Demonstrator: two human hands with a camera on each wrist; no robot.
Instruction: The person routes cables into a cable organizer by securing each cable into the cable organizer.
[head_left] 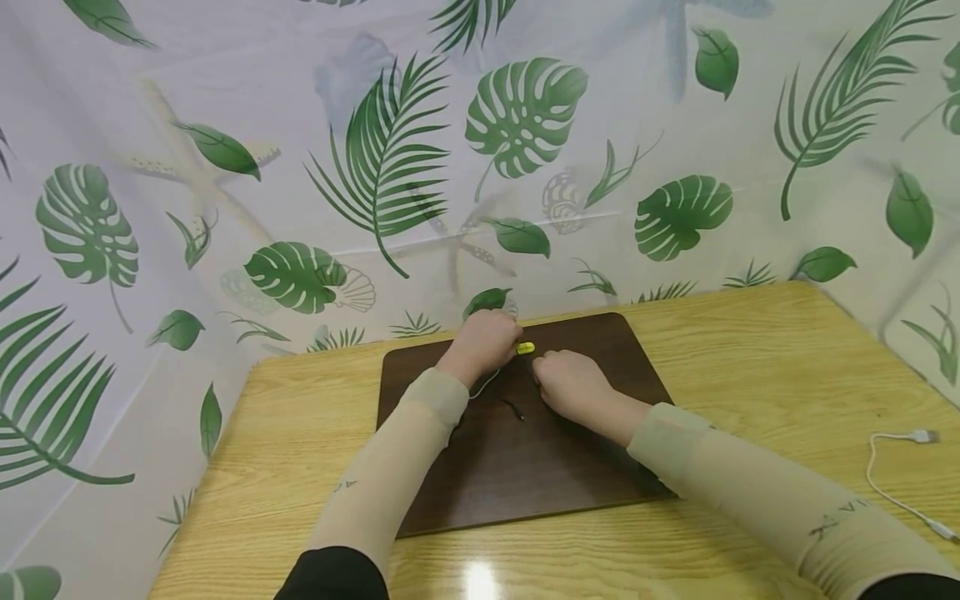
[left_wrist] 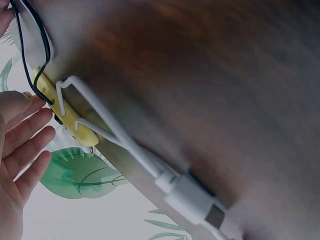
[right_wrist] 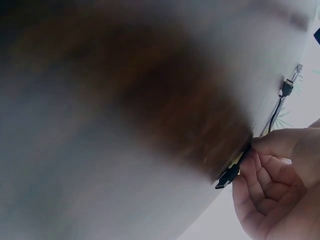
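Observation:
A narrow yellow cable holder [left_wrist: 67, 110] with small holes shows beside my left hand [left_wrist: 22, 150]. That hand's thumb and index finger pinch its edge, while the other fingers are spread apart. A white cable [left_wrist: 95, 102] loops through two holes, its pale plug [left_wrist: 192, 200] lying along the board. Thin black cable [left_wrist: 42, 40] passes through another hole towards my right hand [right_wrist: 275, 185]. There the thumb and fingertips pinch the black cable just behind its connector [right_wrist: 228, 176]. In the head view, both hands meet over the far half of a dark brown board [head_left: 525, 475].
Another black connector [right_wrist: 286, 88] hangs beyond the right hand. A black cable end [head_left: 513, 408] lies on the board between the forearms. At the right of the wooden table [head_left: 765, 358] lies a separate white USB cable [head_left: 873, 467]. A leaf-patterned cloth [head_left: 600, 167] stands behind.

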